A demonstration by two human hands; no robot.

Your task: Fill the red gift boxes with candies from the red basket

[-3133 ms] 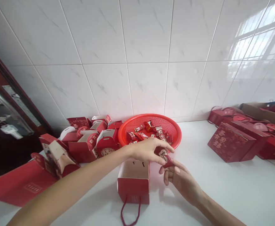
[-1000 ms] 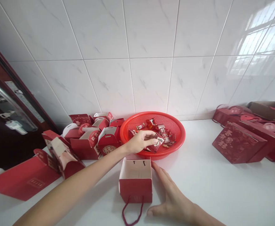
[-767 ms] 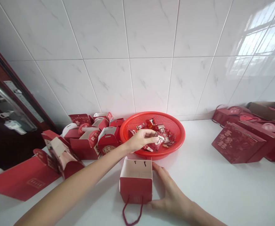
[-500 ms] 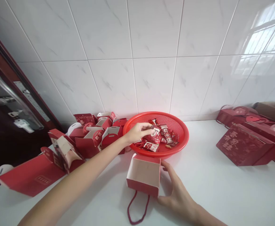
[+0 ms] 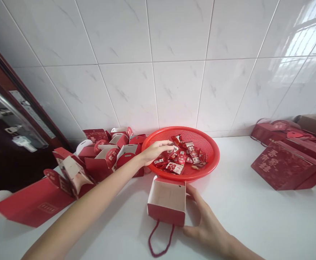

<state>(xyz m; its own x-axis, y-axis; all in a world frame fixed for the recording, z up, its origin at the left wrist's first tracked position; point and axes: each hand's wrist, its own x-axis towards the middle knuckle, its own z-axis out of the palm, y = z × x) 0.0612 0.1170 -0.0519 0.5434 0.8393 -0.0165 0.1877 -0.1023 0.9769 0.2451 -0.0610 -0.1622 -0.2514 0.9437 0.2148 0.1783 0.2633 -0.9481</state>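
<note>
My left hand point(image 5: 155, 151) reaches over the left side of a red plastic basket point(image 5: 214, 153). Its fingers are pinched on a red wrapped candy point(image 5: 172, 151) with white lettering. Several more wrapped candies point(image 5: 193, 153) lie loose in the basket. In front of it stands a small red gift box point(image 5: 166, 213), open at the top, with a pale inside that holds no sweets. A dark red cord handle point(image 5: 161, 252) trails from its near side. My right hand point(image 5: 208, 224) grips the box's right side, fingers at the far corner and thumb at the near one.
Several opened red boxes point(image 5: 100, 162) crowd the left, with a long red box point(image 5: 35, 202) nearer me. More dark red boxes point(image 5: 286, 166) stand at the right. Behind the white table point(image 5: 228, 191) is a tiled wall point(image 5: 176, 94); a door with keys point(image 5: 24, 141) is at far left.
My left hand has drawn slightly left and lower with the candy, which is now more hidden behind the fingers. My right hand keeps its hold on the box. The view has shifted a little.
</note>
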